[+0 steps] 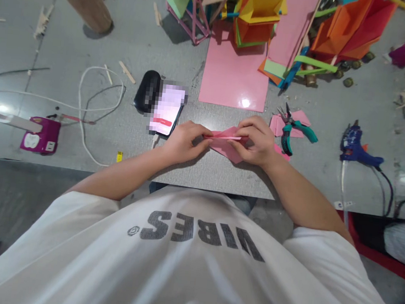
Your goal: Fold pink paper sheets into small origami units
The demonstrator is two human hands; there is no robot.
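Observation:
Between my two hands is a folded piece of pink paper (226, 147), creased with a raised flap along its middle. My left hand (190, 142) pinches its left end between thumb and fingers. On the right end, my right hand (254, 140) grips the paper, thumb below and fingers curled over the top. Just right of that hand lie smaller pink paper pieces (302, 117), with green-handled pliers (288, 128) resting on them. A large pink sheet (234, 83) lies flat beyond my hands.
Left of my hands are a lit phone (167, 110) and a black case (148, 92). A purple power adapter (41, 135) with a white cable sits farther left. A blue glue gun (356, 147) lies at right. Folded paper shapes (260, 14) stand along the back.

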